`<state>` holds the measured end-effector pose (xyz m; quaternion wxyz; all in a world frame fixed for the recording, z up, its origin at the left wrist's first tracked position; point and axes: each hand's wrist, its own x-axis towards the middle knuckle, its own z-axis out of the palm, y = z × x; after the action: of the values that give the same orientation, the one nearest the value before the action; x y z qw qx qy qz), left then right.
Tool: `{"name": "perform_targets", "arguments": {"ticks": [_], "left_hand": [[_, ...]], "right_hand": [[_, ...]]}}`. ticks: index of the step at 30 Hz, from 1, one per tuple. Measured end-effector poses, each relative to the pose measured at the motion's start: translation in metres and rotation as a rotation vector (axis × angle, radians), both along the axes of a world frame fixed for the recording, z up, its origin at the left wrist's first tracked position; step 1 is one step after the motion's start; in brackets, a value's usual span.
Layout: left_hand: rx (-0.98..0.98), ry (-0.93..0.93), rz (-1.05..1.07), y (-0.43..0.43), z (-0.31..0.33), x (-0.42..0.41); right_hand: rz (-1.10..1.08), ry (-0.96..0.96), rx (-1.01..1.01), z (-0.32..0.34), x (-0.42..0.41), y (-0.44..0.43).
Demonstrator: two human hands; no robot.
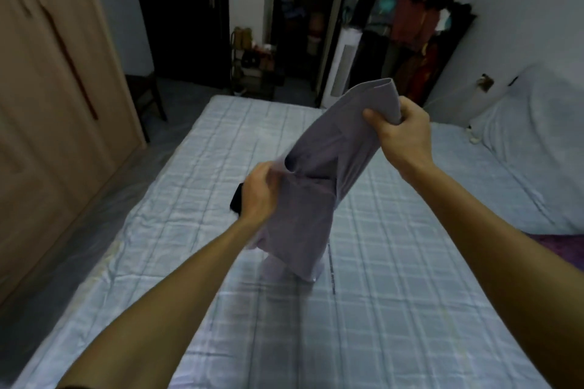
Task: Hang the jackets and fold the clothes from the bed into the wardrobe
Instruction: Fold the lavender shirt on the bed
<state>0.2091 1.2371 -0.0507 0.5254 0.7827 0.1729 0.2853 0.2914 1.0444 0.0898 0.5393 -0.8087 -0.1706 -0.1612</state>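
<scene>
The right hand (399, 136) is fisted on a bunched upper edge of a lilac shirt (319, 174), thumb clamped over the fabric. The left hand (260, 196) pinches the cloth lower down, fingers curled into a fold. The shirt is stretched between them above the middle of the bed (395, 294), with its lowest edge just brushing the checked sheet.

Both grips gather the cloth instead of holding it flat, so laying it down like this would likely set creases or a twisted panel into the fold. The trailing hem could also drag and roll under. A small dark object (237, 199), possibly a phone, lies on the bed just behind the left hand. The shirt could cover it or sweep it off.

Left of the bed, the wardrobe (47, 73) has its doors shut, so its contents are hidden. Beyond the foot of the bed, an open closet (300, 25) shows dim hanging garments, and a rack (410, 25) beside it is heaped with clothes.
</scene>
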Motion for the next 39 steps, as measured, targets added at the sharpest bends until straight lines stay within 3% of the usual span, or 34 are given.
{"name": "perform_targets", "arguments": {"ticks": [4,6,9,14,21,25,28,32,39], "left_hand": [[0.309,-0.219,-0.033,-0.007,0.057,-0.008],[0.279,-0.241,-0.047,-0.019,0.088,-0.016],[0.194,-0.185,-0.014,-0.035,0.122,-0.029],[0.293,-0.134,-0.006,-0.052,0.15,-0.058],[0.756,0.046,-0.124,-0.04,0.164,-0.101],[0.771,-0.022,-0.141,-0.033,0.167,-0.113],[0.639,-0.029,-0.226,-0.032,0.163,-0.12],[0.527,-0.11,-0.306,-0.035,0.154,-0.131],[0.572,-0.171,-0.353,-0.035,0.161,-0.127]], "right_hand": [[-0.111,-0.06,0.072,0.026,-0.003,-0.053],[-0.121,-0.099,0.113,0.036,-0.007,-0.069],[-0.091,-0.141,0.158,0.048,-0.014,-0.082],[-0.073,-0.172,0.174,0.052,-0.03,-0.099],[-0.135,-0.208,0.128,0.056,-0.06,-0.123],[-0.198,-0.287,0.021,0.061,-0.084,-0.13],[-0.247,-0.316,0.002,0.057,-0.1,-0.131],[-0.336,-0.308,0.052,0.05,-0.122,-0.133],[-0.32,-0.41,0.143,0.044,-0.127,-0.14]]}}
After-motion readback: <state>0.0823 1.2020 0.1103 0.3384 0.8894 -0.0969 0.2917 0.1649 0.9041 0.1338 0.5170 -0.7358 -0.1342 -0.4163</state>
